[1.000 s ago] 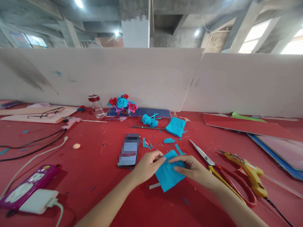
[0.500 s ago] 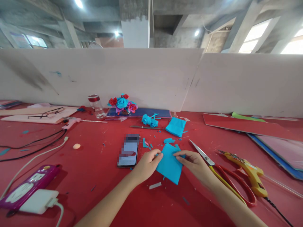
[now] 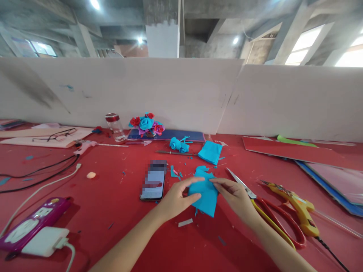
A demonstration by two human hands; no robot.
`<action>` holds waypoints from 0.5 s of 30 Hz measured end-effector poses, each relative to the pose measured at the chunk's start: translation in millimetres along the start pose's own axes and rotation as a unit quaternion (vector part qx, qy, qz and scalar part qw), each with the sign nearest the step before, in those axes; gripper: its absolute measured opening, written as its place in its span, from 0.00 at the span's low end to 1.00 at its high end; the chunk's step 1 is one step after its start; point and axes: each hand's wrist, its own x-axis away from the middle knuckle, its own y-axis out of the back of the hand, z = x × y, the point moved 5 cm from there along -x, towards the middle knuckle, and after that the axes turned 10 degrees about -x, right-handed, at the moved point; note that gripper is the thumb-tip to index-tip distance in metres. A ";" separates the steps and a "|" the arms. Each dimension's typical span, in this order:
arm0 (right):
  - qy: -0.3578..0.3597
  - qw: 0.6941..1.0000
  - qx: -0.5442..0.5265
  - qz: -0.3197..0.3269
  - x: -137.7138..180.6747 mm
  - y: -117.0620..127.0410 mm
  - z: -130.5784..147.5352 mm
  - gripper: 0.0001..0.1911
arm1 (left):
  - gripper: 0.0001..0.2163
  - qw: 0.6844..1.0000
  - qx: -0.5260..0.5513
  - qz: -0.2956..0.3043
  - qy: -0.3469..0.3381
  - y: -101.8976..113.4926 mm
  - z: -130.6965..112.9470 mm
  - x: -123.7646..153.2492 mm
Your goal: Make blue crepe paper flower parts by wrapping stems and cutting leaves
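A folded piece of bright blue crepe paper [image 3: 204,198] hangs over the table between my two hands. My right hand [image 3: 234,190] pinches its upper right edge between thumb and fingertips. At its left side my left hand [image 3: 177,196] has thumb and index finger spread apart, with the paper's edge behind the gap and no grip on it. Blue scraps [image 3: 202,169] lie just beyond the paper. Farther back are another folded blue paper stack [image 3: 210,152] and small blue paper flowers [image 3: 179,144].
A phone [image 3: 153,180] lies left of my hands. To the right are scissors [image 3: 269,215] with red and yellow handles and a yellow glue gun [image 3: 297,206]. A purple power strip [image 3: 36,221] sits front left. A glass jar [image 3: 115,127] and paper bouquet [image 3: 146,124] stand at the back.
My left hand has let go of the paper's left edge, its thumb and index finger now apart. The paper has shifted slightly; my right hand still pinches it.
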 end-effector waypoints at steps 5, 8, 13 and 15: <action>0.001 0.999 -0.006 0.033 0.8 -2.6 -3.4 0.13 | 0.12 0.996 -0.080 0.036 0.019 -1.6 -2.6 1.1; -0.007 0.999 -0.013 0.039 2.0 -3.7 -1.3 0.13 | 0.14 0.996 -0.077 0.044 0.014 -2.8 -3.5 1.7; -0.014 0.999 -0.032 0.032 1.9 -3.3 2.9 0.14 | 0.18 0.998 -0.042 0.052 0.009 -5.0 -2.2 2.3; -0.012 0.999 -0.042 0.031 1.3 -3.0 2.8 0.14 | 0.18 0.998 -0.031 0.056 0.011 -5.5 -1.5 2.2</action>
